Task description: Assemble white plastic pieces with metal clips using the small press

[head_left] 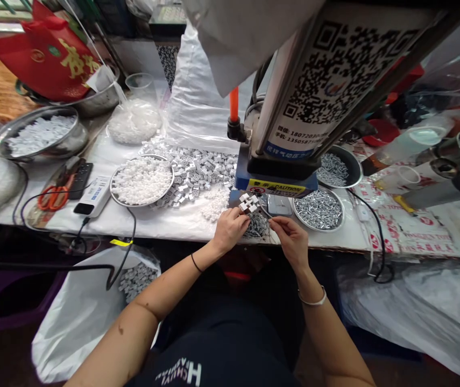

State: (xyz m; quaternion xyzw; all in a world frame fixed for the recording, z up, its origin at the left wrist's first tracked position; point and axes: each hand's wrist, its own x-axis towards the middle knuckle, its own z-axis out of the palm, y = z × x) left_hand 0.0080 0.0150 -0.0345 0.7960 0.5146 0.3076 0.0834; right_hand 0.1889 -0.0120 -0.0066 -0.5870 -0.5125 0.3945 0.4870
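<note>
Just below the blue head of the press (pixel 276 180), my left hand (pixel 232 228) pinches a small cluster of white and grey plastic pieces (pixel 249 203). To its right my right hand (pixel 291 236) is closed at the fingertips on a thin dark rod-like item (pixel 267 214), whose far end reaches towards the cluster. Small metal parts (pixel 256 226) lie between my hands at the table's front edge. A heap of grey and white pieces (pixel 201 172) spreads to the left of the press.
A bowl of white beads (pixel 141 180) stands left of the heap. Right of the press are a plate of metal pins (pixel 319 208) and a dark bowl (pixel 348 166). Orange scissors (pixel 53 198), a power strip (pixel 93 196) and cables lie at the left.
</note>
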